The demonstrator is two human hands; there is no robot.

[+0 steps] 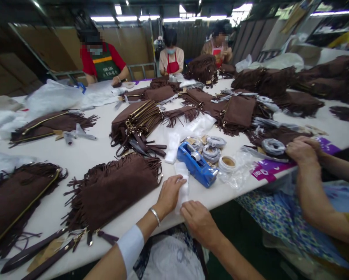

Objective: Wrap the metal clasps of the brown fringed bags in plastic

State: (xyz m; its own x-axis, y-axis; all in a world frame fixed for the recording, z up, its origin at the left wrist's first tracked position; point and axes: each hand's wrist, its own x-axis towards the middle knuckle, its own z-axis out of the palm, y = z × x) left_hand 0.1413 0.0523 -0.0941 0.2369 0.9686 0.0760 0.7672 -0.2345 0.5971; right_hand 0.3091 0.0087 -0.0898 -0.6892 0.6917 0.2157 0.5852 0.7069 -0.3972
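Note:
My left hand point(169, 193) and my right hand point(197, 218) both pinch a folded piece of white wrapping point(184, 182) at the near edge of the white table point(84, 151). A silver bangle sits on my left wrist, above a white wristband. A brown suede fringed bag point(113, 188) lies flat just left of my left hand, its straps trailing toward the table edge. A blue tape dispenser point(196, 163) stands just beyond my right hand.
Stacks of brown fringed bags point(136, 120) cover the table, with clear plastic bags, tape rolls point(227, 162) and wrapped chains. A co-worker's hand point(302, 149) reaches onto the table at my right. Three more people work along the far side.

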